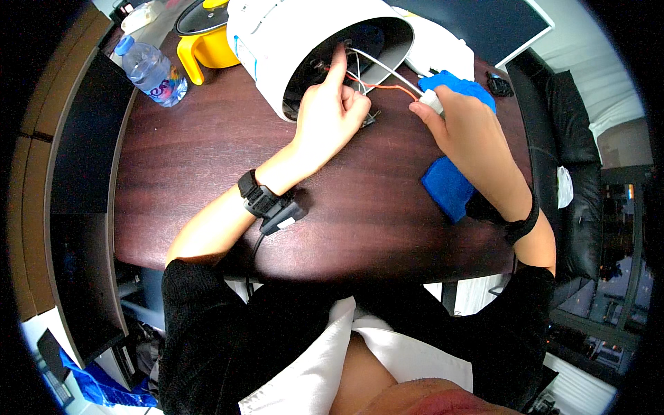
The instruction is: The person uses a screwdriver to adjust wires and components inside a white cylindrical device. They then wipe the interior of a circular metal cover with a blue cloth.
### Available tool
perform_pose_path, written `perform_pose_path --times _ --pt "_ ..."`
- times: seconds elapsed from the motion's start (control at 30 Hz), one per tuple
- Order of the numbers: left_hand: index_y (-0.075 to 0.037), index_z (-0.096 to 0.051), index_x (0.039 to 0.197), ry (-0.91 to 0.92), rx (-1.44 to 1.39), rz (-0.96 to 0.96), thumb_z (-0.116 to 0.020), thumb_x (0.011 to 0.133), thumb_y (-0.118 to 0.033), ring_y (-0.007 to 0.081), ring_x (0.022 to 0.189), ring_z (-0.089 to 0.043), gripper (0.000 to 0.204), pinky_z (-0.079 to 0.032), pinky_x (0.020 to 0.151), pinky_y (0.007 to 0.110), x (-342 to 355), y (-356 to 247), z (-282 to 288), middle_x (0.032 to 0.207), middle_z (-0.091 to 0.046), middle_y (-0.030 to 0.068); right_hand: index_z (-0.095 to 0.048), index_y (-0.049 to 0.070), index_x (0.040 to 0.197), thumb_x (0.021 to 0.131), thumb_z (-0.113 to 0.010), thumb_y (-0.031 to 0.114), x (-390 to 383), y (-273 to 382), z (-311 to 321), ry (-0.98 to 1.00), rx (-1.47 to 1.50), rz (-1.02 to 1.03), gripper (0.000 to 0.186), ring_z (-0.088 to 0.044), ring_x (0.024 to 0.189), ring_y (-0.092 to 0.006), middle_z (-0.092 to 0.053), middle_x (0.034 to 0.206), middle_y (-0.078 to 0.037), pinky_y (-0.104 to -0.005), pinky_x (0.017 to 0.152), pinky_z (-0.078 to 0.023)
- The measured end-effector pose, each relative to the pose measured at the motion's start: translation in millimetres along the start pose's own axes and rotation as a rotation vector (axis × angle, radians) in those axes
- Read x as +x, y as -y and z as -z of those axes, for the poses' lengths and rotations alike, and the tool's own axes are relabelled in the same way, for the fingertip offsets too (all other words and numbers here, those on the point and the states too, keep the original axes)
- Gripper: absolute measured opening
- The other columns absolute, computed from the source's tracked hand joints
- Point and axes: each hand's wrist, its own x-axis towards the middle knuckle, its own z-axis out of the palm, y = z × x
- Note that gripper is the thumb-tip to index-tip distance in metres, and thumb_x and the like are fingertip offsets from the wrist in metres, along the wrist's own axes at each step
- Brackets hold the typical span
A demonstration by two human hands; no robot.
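Note:
A white cylindrical housing (257, 48) lies on its side, its dark opening toward me, with white and orange wires (391, 72) coming out. My left hand (325, 117) has its index finger extended into the opening, at a wire's end. Its other fingers and thumb are curled; whether they hold anything is hidden. My right hand (470, 138) is closed on a small white part (430, 100) where the wires end. Behind that hand is a crumpled blue cloth (467, 86); below it lies a folded blue cloth (443, 190).
On the wooden table (180, 207) stand a water bottle (152, 76) and a yellow pot (197, 48) at back left. A white object (453, 52) and black coiled item (499, 84) sit at back right. A black sofa (574, 124) is right, a shelf unit (79, 173) left.

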Motion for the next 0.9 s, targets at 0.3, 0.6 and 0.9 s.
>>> perform_pose_path --times 0.3,0.6,0.9 --pt "0.007 -0.021 0.145 -0.016 -0.028 -0.003 -0.059 0.077 -0.007 0.0168 0.045 -0.056 0.079 -0.047 0.051 0.029 1 -3 -2 0.052 -0.054 0.0089 -0.056 -0.003 0.083 0.095 -0.053 0.040 -5 0 -18 0.321 0.717 -0.267 0.044 -0.055 0.043 -0.0260 -0.055 0.056 -0.014 -0.0357 0.039 -0.042" --pt "0.004 -0.022 0.146 -0.010 -0.049 -0.024 -0.059 0.079 -0.008 0.0137 0.044 -0.053 0.077 -0.046 0.049 0.029 2 3 -3 0.052 -0.053 0.0071 -0.050 0.005 0.098 0.100 -0.035 0.051 -19 53 -36 0.576 1.886 -0.677 0.049 -0.041 0.044 -0.0089 -0.047 0.066 -0.001 -0.0244 0.039 -0.035" --pt "0.007 -0.024 0.144 0.014 0.004 0.007 -0.057 0.080 -0.008 0.0143 0.045 -0.054 0.073 -0.046 0.052 0.028 3 -3 2 0.052 -0.052 0.0088 -0.059 0.004 0.086 0.095 -0.052 0.043 -17 4 5 0.428 1.057 -0.352 0.041 -0.052 0.043 -0.0206 -0.055 0.057 -0.007 -0.0335 0.041 -0.041"
